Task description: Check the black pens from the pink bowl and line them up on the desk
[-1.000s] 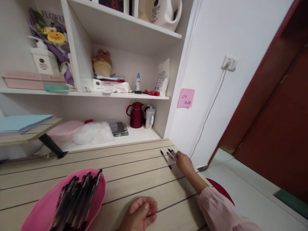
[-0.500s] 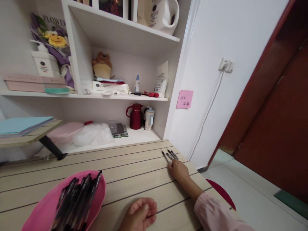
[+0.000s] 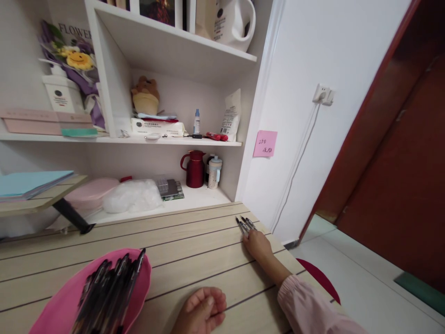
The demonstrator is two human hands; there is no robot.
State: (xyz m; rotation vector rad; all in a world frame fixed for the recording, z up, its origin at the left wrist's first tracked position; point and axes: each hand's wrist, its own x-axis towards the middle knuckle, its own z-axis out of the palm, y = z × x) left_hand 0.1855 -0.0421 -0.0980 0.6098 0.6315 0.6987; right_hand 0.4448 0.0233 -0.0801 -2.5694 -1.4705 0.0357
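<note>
At the table's far right edge, my right hand is closed on a pen, the fingers hidden behind the back of the hand. Several dark-tipped clear pens lie side by side at its fingertips. My left hand rests on the table near the bottom middle, fingers curled in loosely, with nothing visible in it. To its left, a pink oval tray holds a pile of black-capped pens, their tips pointing away from me.
The wooden table has dark stripes. Behind it, white shelves hold a red thermos jug, a pale cup and a plastic bag. A small raised stand with blue papers is at left. A red stool sits beyond the right edge.
The pen at my right hand has swung in beside the others, so the pens now lie closer together. My left hand stays in place. The view has shifted slightly.
</note>
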